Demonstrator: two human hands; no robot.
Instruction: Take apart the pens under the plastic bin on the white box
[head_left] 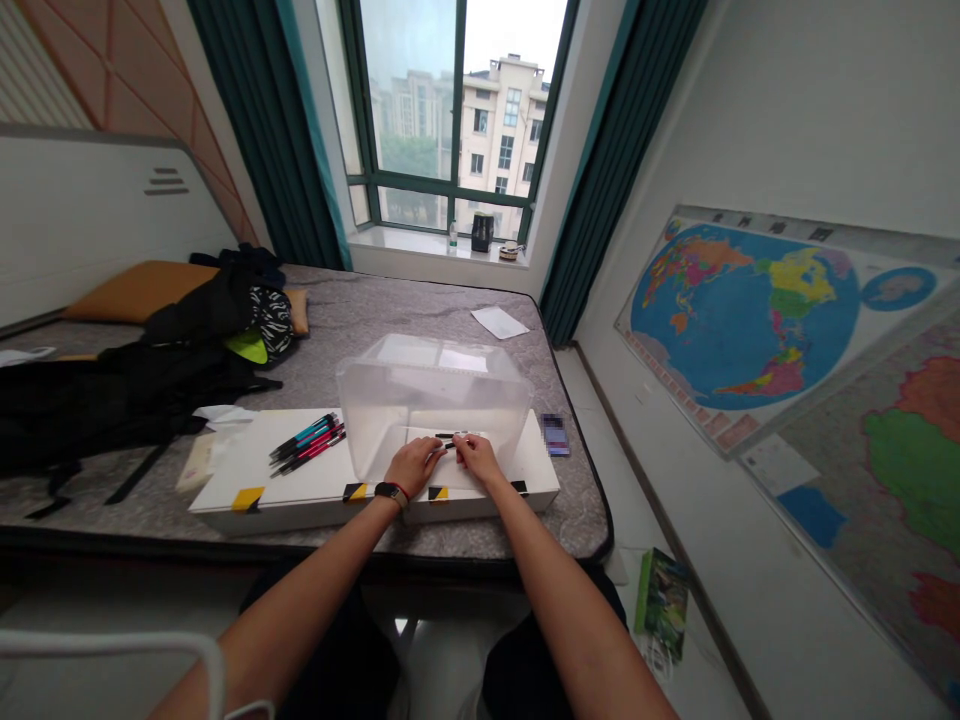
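Observation:
My left hand (415,467), a watch and a red band on its wrist, has its fingers pinched at the mouth of a clear plastic box (382,415). Close beside it, my right hand (478,458) is also pinched. Between the fingertips shows a small dark stick-like piece (450,446), partly covered by the fingers; it looks like part of a pen. Another thin dark piece lies just behind it. The box is on its side, its opening towards me, on a long white carton (300,488). Left of the box, several pens (306,443), black, teal and red, lie bunched on the carton.
The carton rests on a grey mattress (420,300) with black edging. Dark clothing and a bag (127,390) lie at the left. A phone (556,436) is right of the carton, with a white paper (499,322) behind. A green box (663,603) stands on the floor.

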